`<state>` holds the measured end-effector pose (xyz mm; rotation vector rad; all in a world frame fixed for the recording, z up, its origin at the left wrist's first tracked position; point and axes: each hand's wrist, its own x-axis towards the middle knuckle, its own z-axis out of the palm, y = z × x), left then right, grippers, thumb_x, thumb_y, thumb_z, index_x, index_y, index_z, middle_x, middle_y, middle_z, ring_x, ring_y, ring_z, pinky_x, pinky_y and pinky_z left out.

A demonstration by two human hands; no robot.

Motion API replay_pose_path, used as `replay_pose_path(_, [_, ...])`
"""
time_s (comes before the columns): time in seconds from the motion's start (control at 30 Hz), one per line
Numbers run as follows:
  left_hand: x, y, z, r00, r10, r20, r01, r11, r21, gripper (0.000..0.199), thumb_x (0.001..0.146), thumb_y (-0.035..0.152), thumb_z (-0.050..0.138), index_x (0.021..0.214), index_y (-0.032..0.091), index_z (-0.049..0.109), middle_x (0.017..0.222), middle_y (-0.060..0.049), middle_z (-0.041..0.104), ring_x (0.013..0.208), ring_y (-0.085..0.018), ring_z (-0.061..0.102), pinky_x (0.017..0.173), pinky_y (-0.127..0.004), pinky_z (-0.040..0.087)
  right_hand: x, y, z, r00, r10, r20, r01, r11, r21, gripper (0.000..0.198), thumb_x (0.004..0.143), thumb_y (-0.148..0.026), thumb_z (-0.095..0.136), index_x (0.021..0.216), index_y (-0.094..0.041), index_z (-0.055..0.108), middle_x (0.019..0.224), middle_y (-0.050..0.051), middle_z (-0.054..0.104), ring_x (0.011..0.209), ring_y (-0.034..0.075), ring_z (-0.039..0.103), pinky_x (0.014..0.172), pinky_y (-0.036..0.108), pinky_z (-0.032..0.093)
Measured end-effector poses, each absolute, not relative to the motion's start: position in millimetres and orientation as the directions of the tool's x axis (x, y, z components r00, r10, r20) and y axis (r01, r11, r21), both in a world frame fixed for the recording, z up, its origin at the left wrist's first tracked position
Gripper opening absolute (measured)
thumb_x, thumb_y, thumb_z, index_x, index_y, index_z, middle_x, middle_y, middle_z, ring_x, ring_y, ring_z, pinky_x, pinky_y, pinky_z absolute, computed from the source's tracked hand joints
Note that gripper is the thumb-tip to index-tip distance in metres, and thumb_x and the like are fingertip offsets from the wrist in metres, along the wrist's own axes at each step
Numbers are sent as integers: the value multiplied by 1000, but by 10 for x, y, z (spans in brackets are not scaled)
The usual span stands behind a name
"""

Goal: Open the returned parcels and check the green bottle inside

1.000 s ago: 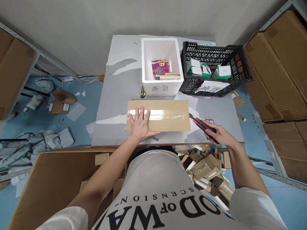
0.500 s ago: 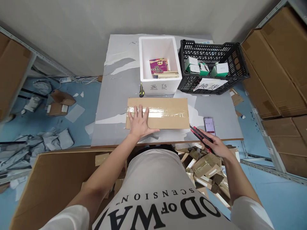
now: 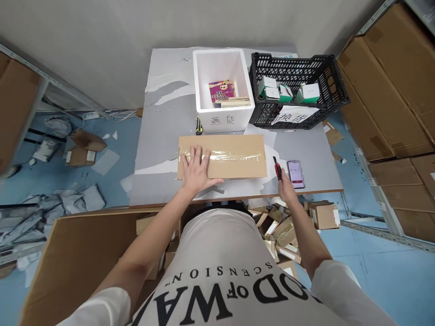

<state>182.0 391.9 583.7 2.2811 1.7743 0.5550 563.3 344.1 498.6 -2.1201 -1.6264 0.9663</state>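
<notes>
A long cardboard box [image 3: 238, 156] with clear tape along its top lies on the grey table near the front edge. My left hand [image 3: 196, 172] rests flat on the box's left end, fingers spread and thumb along the near edge. Beyond the box's right end, my right hand [image 3: 287, 188] is closed around a red and black utility knife [image 3: 277, 169]. The knife points away from me, apart from the box. A phone [image 3: 296, 174] with a lit screen lies just right of that hand.
Behind the box stand a white foam bin [image 3: 224, 121] with books and a black plastic crate [image 3: 301, 120] with small green-white boxes. A yellow-black cutter [image 3: 199, 126] lies beside the bin. Opened cartons [image 3: 288, 233] are heaped below the table; a large carton [image 3: 91, 244] stands front left.
My right hand has moved left and turned the utility knife from slanting toward the box's corner to pointing forward. My left hand stays flat on the box.
</notes>
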Motion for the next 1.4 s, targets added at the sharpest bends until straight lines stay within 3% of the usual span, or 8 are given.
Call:
replay_pose_path(0.17, [1769,3788,5774,354,912,207,873,-401,277,77,79,65,53,139,17,44,149,-20,36,142,-37,24,113,-59,1,5319,3696,4422,308,866,-394,895,-404,-189,66,91,-18,28,153,-25,9,118,17,49,103,29,57,89,42,45])
replay_pose_path(0.37, [1762,3503,5654,392,902,183,901,-416,122,66,89,52,45,144,15,37,150,-21,35,142,-33,26,114,-56,9,5231,3701,4073,345,859,-379,928,-372,2,65,91,-15,29,152,-29,15,116,17,45,107,31,53,87,43,46])
replay_pose_path(0.77, [1838,3494,5629,316,935,161,923,-343,177,75,83,61,49,142,15,41,149,-18,37,141,-34,29,114,-52,14,5112,3700,4228,291,873,-390,943,-330,-34,59,90,-20,31,148,-22,29,126,22,43,118,35,45,91,50,42])
replay_pose_path(0.83, [1850,3496,5632,313,938,149,922,-337,188,77,82,62,50,142,14,41,150,-19,36,141,-35,29,114,-53,13,5179,3796,4407,316,911,-264,924,-359,-135,60,91,-27,32,150,-17,24,134,24,38,123,37,42,94,54,40])
replay_pose_path(0.93, [1864,3501,5636,310,942,130,923,-331,197,79,80,63,52,141,13,42,149,-19,36,140,-35,28,114,-54,12,5219,4043,4899,327,939,109,895,-271,-354,69,92,-37,31,151,-9,10,140,26,33,130,38,34,100,56,34])
replay_pose_path(1.03, [1877,3517,5653,311,943,115,924,-329,195,82,78,64,55,140,13,42,149,-20,37,140,-36,28,113,-56,12,5001,4321,5529,101,932,347,914,51,-403,74,93,-47,32,152,-13,5,145,22,31,134,34,30,106,54,30])
replay_pose_path(1.17, [1903,3540,5702,320,942,99,924,-334,186,85,74,65,59,138,12,44,146,-21,40,138,-38,30,112,-56,13,4407,4606,6072,-494,853,170,822,521,-228,75,88,-61,40,149,-21,25,151,17,28,137,35,27,107,52,27])
replay_pose_path(1.4, [1944,3564,5765,313,947,72,924,-321,208,89,66,67,66,134,13,47,136,-21,49,129,-37,40,109,-50,25,3977,4904,6012,-646,757,-96,759,651,20,73,89,-56,44,151,-22,22,152,21,28,135,40,29,104,55,24])
